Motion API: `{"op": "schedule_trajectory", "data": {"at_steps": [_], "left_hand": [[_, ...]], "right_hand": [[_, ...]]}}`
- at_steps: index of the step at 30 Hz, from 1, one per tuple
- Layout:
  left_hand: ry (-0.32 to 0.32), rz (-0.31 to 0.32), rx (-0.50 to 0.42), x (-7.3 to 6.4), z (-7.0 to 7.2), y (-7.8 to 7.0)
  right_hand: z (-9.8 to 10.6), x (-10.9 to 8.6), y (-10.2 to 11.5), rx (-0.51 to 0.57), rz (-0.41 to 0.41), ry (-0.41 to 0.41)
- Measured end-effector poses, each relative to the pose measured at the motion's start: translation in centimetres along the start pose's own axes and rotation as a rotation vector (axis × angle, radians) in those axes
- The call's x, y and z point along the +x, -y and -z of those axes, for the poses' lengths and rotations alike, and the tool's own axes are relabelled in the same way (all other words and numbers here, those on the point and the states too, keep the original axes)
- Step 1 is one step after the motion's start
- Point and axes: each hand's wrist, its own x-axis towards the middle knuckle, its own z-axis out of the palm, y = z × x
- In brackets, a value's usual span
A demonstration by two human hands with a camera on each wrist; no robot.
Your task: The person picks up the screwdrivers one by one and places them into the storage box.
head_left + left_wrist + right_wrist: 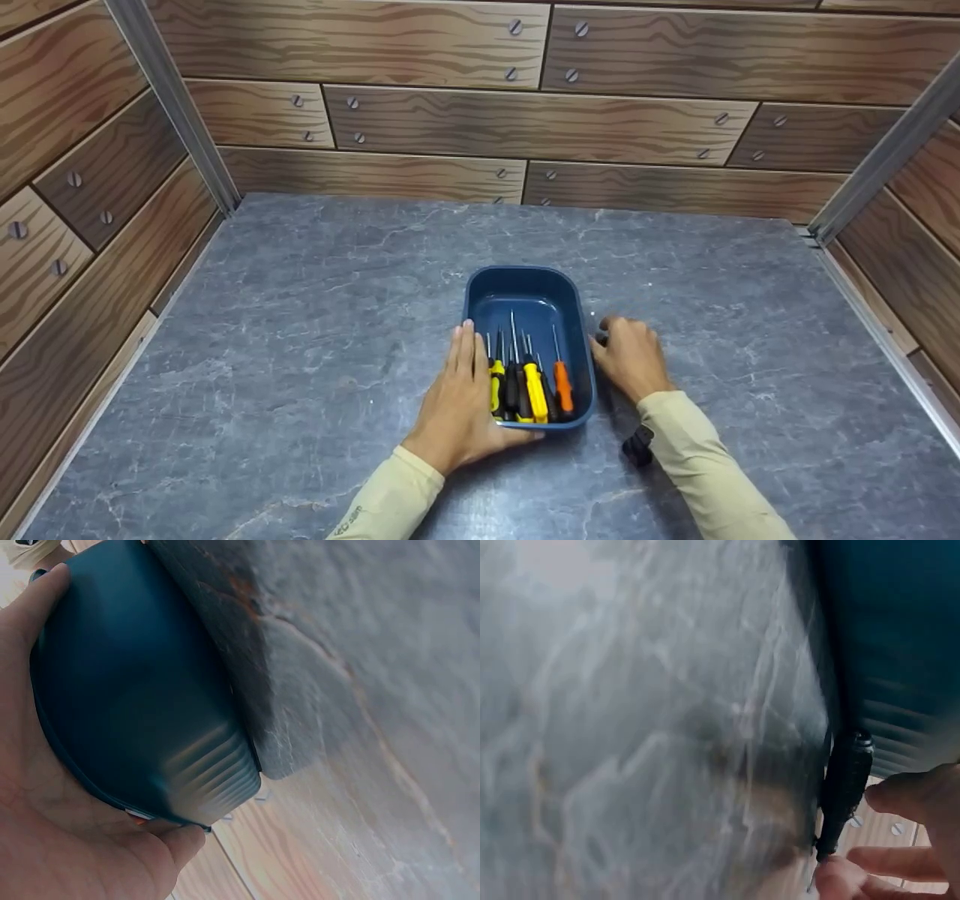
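A dark blue rectangular box on the table holds several screwdrivers, with yellow-and-black, black and orange handles. My left hand rests against the box's near left corner, its straight fingers along the left rim and its thumb along the near end. To the right of the box, my right hand pinches a black-handled screwdriver low over the tabletop. The fingertips meet its narrow end, and the thumb is at its side; the handle lies close along the box's outer wall.
The grey marbled table extends on all sides of the box. Wood-patterned panels enclose it at the back and both sides, with metal posts at the corners. A black wrist device sits at the right cuff.
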Motion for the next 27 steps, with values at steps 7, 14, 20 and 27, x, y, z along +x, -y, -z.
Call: {"op": "schedule_trajectory", "data": {"at_steps": [7, 14, 20, 27], "left_hand": [[-0.005, -0.006, 0.0, 0.0, 0.0, 0.0], [0.001, 0.001, 0.0, 0.1, 0.0, 0.0], [0.017, 0.009, 0.01, 0.0, 0.1, -0.1], [0.02, 0.011, 0.004, 0.1, 0.1, 0.0]], "right_hand": [[0.3, -0.1, -0.1, 0.032, -0.02, 0.077], [0.7, -0.1, -0.1, 0.049, -0.016, 0.119], [1.1, -0.2, -0.2, 0.061, 0.015, 0.141], [1.9, 0.2, -0.8, 0.154, -0.09, 0.264]]}}
